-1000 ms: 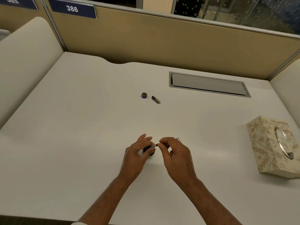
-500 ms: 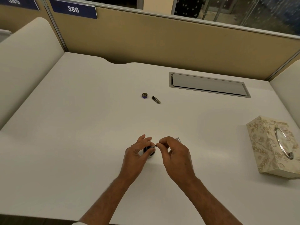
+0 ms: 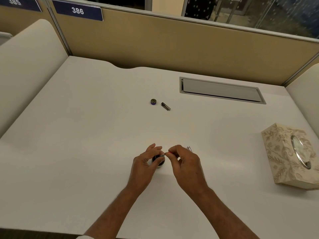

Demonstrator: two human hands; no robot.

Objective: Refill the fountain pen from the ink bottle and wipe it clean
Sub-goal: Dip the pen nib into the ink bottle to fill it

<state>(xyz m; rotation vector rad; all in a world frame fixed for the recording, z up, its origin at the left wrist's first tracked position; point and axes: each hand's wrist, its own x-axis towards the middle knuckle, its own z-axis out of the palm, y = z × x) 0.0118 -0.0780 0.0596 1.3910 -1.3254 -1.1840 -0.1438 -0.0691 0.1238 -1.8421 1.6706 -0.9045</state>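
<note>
A small dark ink bottle (image 3: 158,161) stands on the white desk (image 3: 86,135), and my left hand (image 3: 145,164) wraps around it. My right hand (image 3: 184,165) pinches a thin pen part (image 3: 166,153) between thumb and forefinger, its tip right over the bottle's mouth. A silver pen end (image 3: 189,148) pokes out behind my right hand's knuckles. Farther back on the desk lie the round bottle cap (image 3: 153,101) and a short dark pen piece (image 3: 165,106), side by side. Most of the bottle is hidden by my fingers.
A floral tissue box (image 3: 283,152) with a metal ring opening sits at the right edge. A grey cable hatch (image 3: 222,89) is set into the desk at the back right. Tan partition walls close off the back and sides.
Almost nothing has changed; both hands stay at the bottle, with only tiny finger movement of my right hand at the bottle's mouth.
</note>
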